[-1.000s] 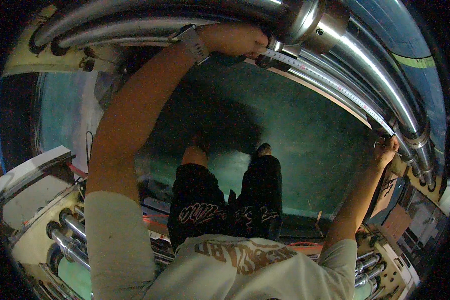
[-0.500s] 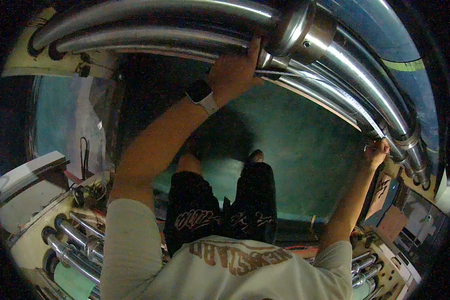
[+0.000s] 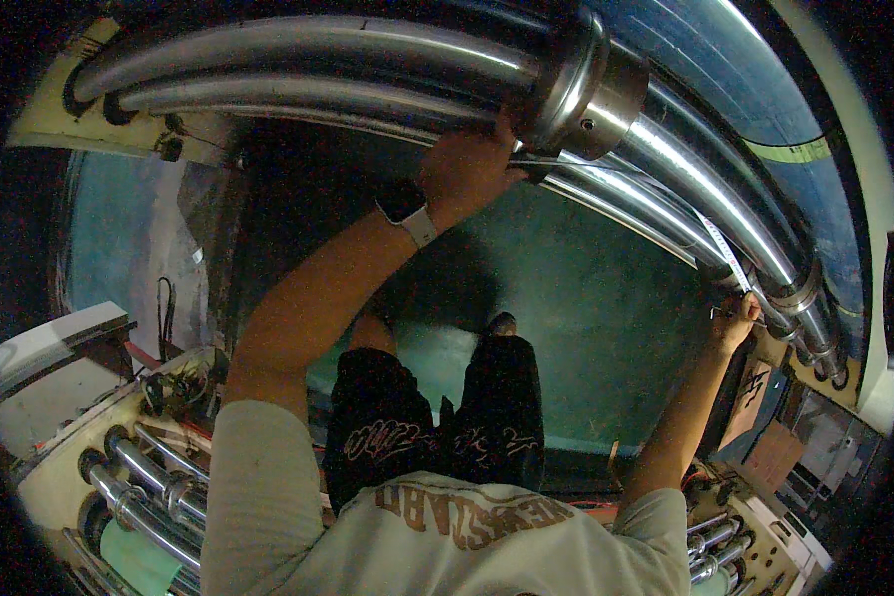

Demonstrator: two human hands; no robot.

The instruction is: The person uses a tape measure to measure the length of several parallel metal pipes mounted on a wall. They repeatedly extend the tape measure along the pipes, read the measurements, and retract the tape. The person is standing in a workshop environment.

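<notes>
While left hand has slid rightward to frame centre top, pinching measuring tape against steel pipe, right hand pinching tape's far end, right of frame.

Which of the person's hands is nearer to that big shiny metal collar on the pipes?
Left. The left hand touches just below the metal collar; the right hand is far along the pipes.

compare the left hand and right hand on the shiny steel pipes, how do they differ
The left hand grips near the wide steel collar and wears a white-strapped watch; the right hand is bare-wristed, farther along by a smaller collar. A measuring tape stretches along the pipes between both hands.
</notes>
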